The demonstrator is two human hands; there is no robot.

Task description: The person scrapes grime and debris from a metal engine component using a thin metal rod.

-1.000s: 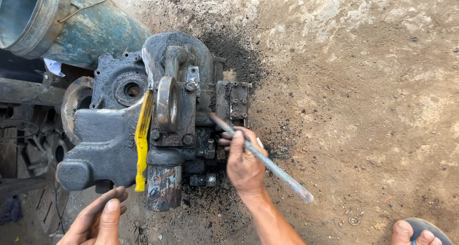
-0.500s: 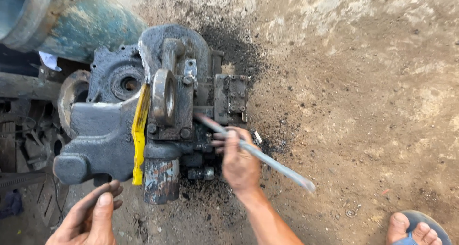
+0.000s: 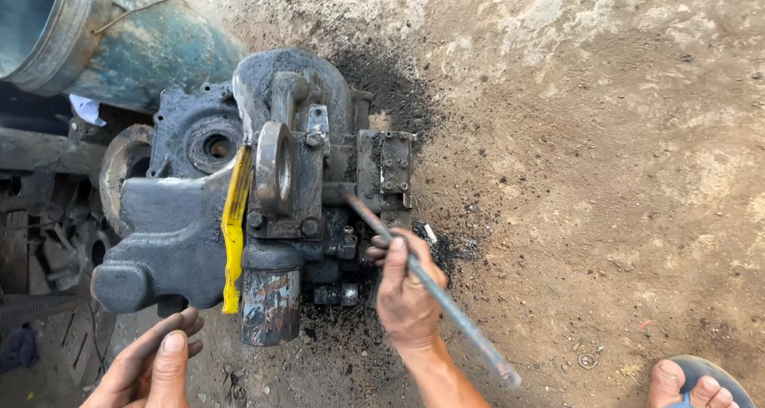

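on the bare dirt ground, blackened with oil near the middle, lies a heavy grey engine housing with a yellow strip running down its front and a rusty cylinder at its lower end. the right hand is closed around a long metal rod, whose upper tip meets the housing's greasy right side by a bolted plate. the left hand hangs open, fingers loosely spread, holding nothing, just below the housing. a blue-green drum lies at the upper left; a sandalled foot shows at the lower right
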